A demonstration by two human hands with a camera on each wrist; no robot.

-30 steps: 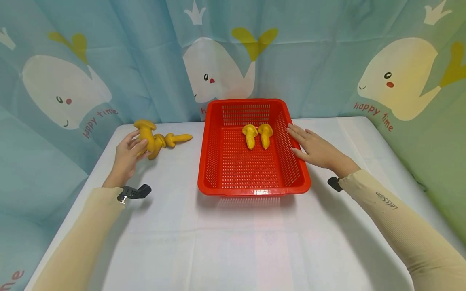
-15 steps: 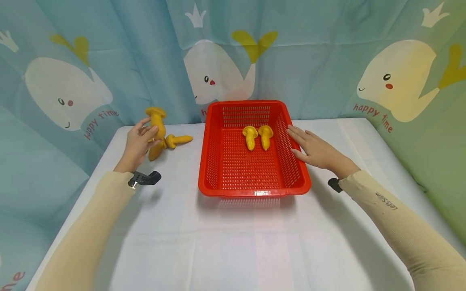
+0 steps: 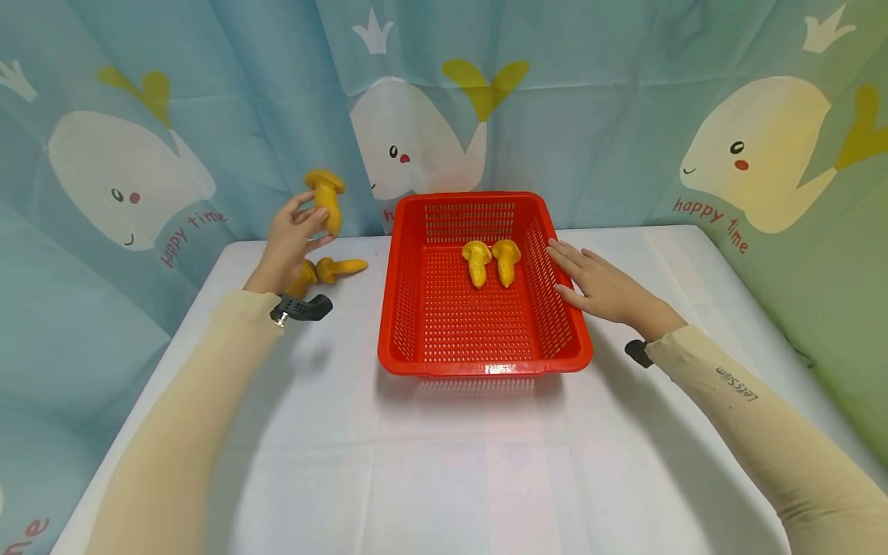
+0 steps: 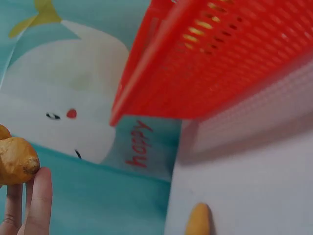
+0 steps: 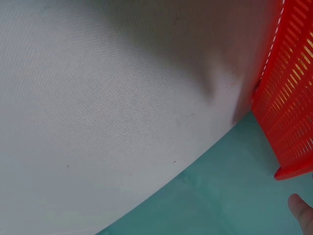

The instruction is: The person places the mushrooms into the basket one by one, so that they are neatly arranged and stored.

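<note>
overall, a blue curtain (image 3: 590, 154) printed with whales hangs beyond the fingers of both hands, and a white table (image 3: 458, 478) spreads below them. on it stands a red basket (image 3: 486, 367), to the right of the left fingers, its right rim at the right fingertips. the right hand (image 3: 600, 287) has its fingers straight and holds nothing; how firmly they press the rim, i cannot tell. the left hand (image 3: 286, 240) is raised over the table, thumb and fingers curled round the stem of the held mushroom (image 3: 327, 197). its cap is up, its long axis near upright, the stem's end leaning slightly basketward. that sideways gap, i judge, matters most: the basket's mouth lies right of the left fingers and lower, well apart. inside, nearer the right fingers, a broad-capped mushroom (image 3: 476, 264) and its twin (image 3: 507, 262) lie side by side. below the left fingers, on the table, are a slim mushroom (image 3: 340, 268), stem pointing right, and a half-hidden mushroom (image 3: 304, 276).
</note>
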